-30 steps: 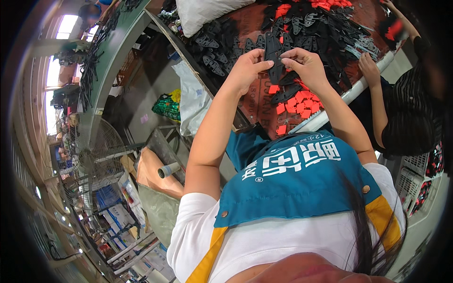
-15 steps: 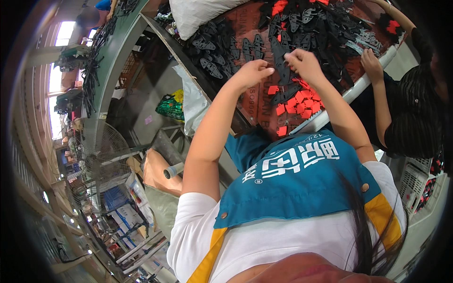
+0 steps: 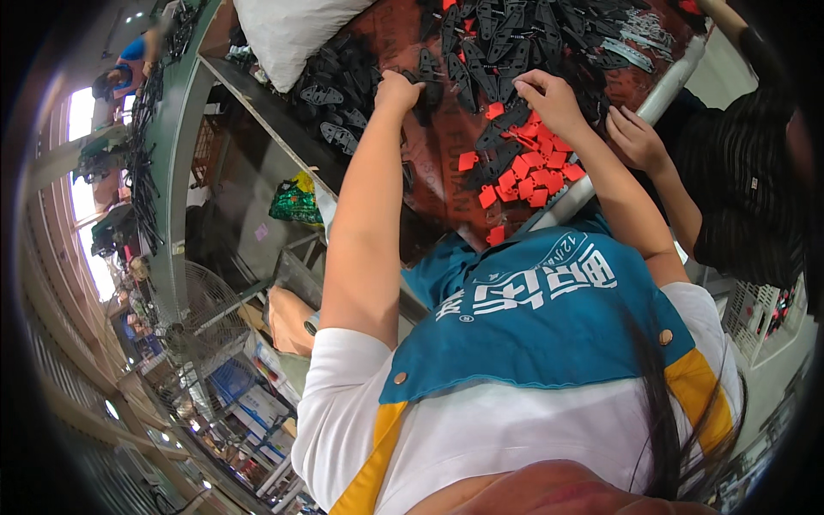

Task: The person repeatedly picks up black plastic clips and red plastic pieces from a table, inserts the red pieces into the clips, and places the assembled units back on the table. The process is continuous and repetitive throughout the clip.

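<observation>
My left hand (image 3: 398,91) reaches to the loose pile of flat black plastic parts (image 3: 330,90) at the left of the table. Its fingers are curled in beside a black part; whatever they hold is hidden. Over the near middle of the table hovers my right hand (image 3: 549,101), its thumb and forefinger bent and a little apart, with nothing visible between them. Below it lie a long black part (image 3: 500,129) and a heap of small red square tags (image 3: 534,163). Further black parts (image 3: 506,43) with pointed ends lie beyond my hands.
A white sack (image 3: 296,34) rests at the table's far left. Metal-coloured strips (image 3: 627,53) lie at the far right. A co-worker's hand (image 3: 633,137) is close to my right forearm, by the white padded table edge (image 3: 678,81). A fan (image 3: 193,318) stands left.
My left hand has moved away from the right one, leftward to the black pile. The right hand has left the black part it was at. The co-worker's hand has come nearer my right arm.
</observation>
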Tool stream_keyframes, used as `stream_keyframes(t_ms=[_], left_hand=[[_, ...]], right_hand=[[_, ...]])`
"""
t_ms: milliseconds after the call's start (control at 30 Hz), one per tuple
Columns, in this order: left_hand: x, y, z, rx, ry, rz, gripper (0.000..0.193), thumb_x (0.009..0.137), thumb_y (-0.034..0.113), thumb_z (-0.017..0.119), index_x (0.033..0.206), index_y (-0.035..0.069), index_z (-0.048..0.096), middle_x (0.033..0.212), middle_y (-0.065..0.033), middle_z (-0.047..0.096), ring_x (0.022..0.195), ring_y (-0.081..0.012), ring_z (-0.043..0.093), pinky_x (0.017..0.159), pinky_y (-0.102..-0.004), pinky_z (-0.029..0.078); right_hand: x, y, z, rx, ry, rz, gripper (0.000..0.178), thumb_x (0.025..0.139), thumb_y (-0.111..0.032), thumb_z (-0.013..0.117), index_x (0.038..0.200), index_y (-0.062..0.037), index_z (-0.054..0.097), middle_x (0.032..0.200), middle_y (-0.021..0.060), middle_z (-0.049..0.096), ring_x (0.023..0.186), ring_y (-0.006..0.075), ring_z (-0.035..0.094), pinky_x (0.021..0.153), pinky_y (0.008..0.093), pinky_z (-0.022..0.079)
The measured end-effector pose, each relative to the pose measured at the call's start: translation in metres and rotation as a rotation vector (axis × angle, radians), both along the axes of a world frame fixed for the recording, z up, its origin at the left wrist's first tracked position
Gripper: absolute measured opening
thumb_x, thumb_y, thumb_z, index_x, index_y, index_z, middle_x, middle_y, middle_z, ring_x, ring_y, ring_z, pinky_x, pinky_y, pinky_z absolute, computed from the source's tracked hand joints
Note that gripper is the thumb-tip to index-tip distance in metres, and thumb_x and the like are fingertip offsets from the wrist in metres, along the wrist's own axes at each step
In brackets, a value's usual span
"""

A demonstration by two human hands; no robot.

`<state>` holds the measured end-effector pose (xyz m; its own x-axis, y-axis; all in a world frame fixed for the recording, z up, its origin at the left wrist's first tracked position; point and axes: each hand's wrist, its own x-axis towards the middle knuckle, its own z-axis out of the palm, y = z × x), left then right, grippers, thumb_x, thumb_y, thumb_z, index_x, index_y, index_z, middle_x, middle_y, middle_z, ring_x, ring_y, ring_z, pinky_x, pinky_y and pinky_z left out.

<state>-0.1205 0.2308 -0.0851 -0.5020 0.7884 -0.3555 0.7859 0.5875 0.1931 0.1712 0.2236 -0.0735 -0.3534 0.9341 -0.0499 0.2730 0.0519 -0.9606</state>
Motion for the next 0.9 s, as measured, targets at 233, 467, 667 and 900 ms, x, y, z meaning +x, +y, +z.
stream_keyframes(t_ms=[233,467,667,900], left_hand=[[-0.009,-0.030,0.006,-0.017,0.020,-0.233,0.054,0.077,0.038,0.065,0.111,-0.003,0.058,0.102,-0.0218,0.064,0.096,-0.0339,0.062,0.082,-0.0414,0.049],[0.059,-0.083,0.101,0.298,-0.189,-0.273,0.046,0.078,0.038,0.065,0.094,-0.004,0.058,0.091,-0.0254,0.063,0.092,-0.0396,0.060,0.079,-0.0438,0.047],[0.057,-0.106,0.082,0.250,-0.191,-0.229,0.046,0.079,0.037,0.064,0.096,-0.004,0.056,0.097,-0.0253,0.061,0.096,-0.0403,0.058,0.080,-0.0436,0.046],[0.062,-0.095,0.057,0.422,-0.961,-0.018,0.023,0.081,0.017,0.066,0.095,0.002,0.056,0.089,-0.0056,0.062,0.078,-0.0134,0.056,0.066,-0.0285,0.043]], right_hand=[[-0.045,-0.011,0.001,0.430,-0.372,0.331,0.009,0.077,-0.013,0.063,0.081,-0.0050,0.063,0.082,0.0083,0.058,0.082,0.0269,0.059,0.070,0.0375,0.050],[-0.083,-0.019,-0.019,0.712,-0.784,0.274,0.009,0.073,-0.007,0.060,0.079,-0.0036,0.064,0.093,0.0115,0.056,0.092,0.0290,0.055,0.074,0.0379,0.051],[-0.083,-0.016,-0.011,0.662,-0.813,0.358,0.010,0.070,-0.009,0.064,0.079,-0.0045,0.065,0.088,0.0113,0.059,0.089,0.0285,0.057,0.074,0.0389,0.049],[-0.054,-0.019,0.029,-0.578,0.216,0.318,0.011,0.087,-0.015,0.059,0.092,-0.0047,0.059,0.078,0.0006,0.061,0.069,0.0054,0.056,0.057,0.0188,0.042]])
